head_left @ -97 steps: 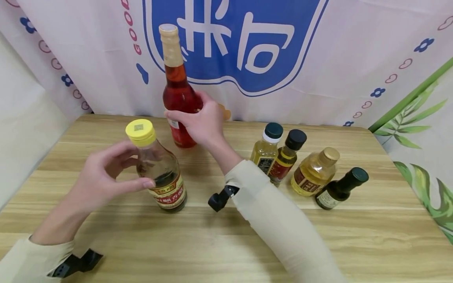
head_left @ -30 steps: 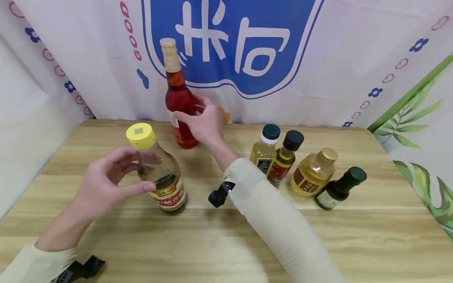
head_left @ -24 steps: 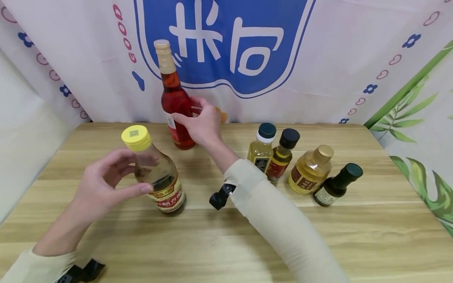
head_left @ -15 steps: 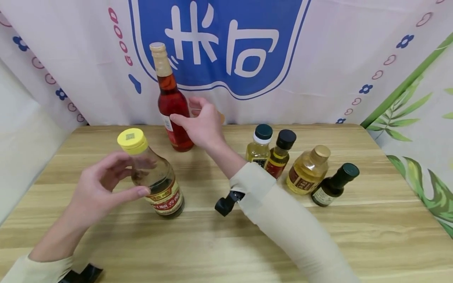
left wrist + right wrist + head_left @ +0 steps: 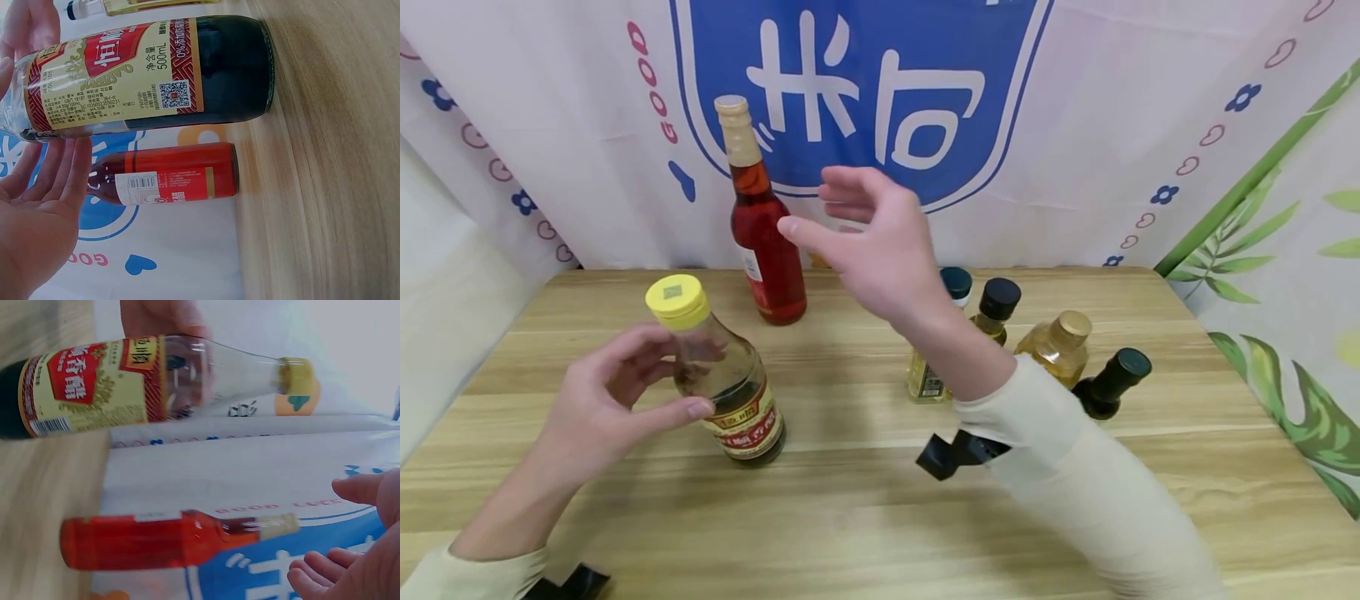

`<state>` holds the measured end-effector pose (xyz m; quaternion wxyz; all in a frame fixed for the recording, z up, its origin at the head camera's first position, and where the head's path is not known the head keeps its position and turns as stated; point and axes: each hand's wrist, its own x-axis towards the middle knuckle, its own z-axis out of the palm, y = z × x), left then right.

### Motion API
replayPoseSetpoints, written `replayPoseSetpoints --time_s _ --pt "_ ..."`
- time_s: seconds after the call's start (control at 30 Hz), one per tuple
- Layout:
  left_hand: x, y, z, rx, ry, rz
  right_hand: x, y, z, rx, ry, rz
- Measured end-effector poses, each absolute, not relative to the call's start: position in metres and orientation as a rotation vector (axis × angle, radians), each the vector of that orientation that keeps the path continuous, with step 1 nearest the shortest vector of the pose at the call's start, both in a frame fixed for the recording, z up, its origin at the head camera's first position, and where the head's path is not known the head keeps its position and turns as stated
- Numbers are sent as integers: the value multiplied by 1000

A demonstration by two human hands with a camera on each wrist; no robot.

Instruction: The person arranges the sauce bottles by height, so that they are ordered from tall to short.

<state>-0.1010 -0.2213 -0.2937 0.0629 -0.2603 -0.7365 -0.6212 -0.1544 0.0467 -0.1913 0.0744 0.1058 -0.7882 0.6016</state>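
Observation:
A vinegar bottle [image 5: 741, 408] with a yellow cap and a red and cream label stands upright on the table. My left hand [image 5: 617, 392] holds it at the shoulder, thumb on the near side and fingers behind the glass. Through the clear upper part, those fingers show faintly in the right wrist view. Farther back stands a tall bottle of red liquid [image 5: 767, 242] with a cream-wrapped neck. Apart from it, up and to its right, my right hand [image 5: 880, 242] is raised with fingers loosely bent and nothing in its grasp.
Several small bottles stand at the right, partly behind my right forearm: a green-capped one [image 5: 925, 379], a black-capped one [image 5: 998, 300], a gold-capped one [image 5: 1060, 346] and a dark one [image 5: 1112, 385]. A printed cloth [image 5: 1075, 167] hangs behind the wooden table [image 5: 820, 533].
My right hand has let go of the red bottle and moved up and right, towards me. The bottle stays standing. My left hand keeps its place at the vinegar bottle while the head view shifts slightly.

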Motion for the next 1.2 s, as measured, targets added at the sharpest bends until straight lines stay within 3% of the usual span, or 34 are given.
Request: replayPoseSetpoints --time_s 0.23,0.53,0.87,1.2 --pt "-101 -222 -294 -782 -2221 -1887 -139 87 -178 427 -2312 1790" --pt "-100 -221 -293 -754 -2260 -1879 -118 126 -182 329 -2395 1669" --pt "-99 -219 -290 -676 -2334 -1838 -91 145 -206 294 -2381 1558" --pt "-100 -221 -292 -775 -2231 -1890 -86 143 -226 250 -2346 1577"
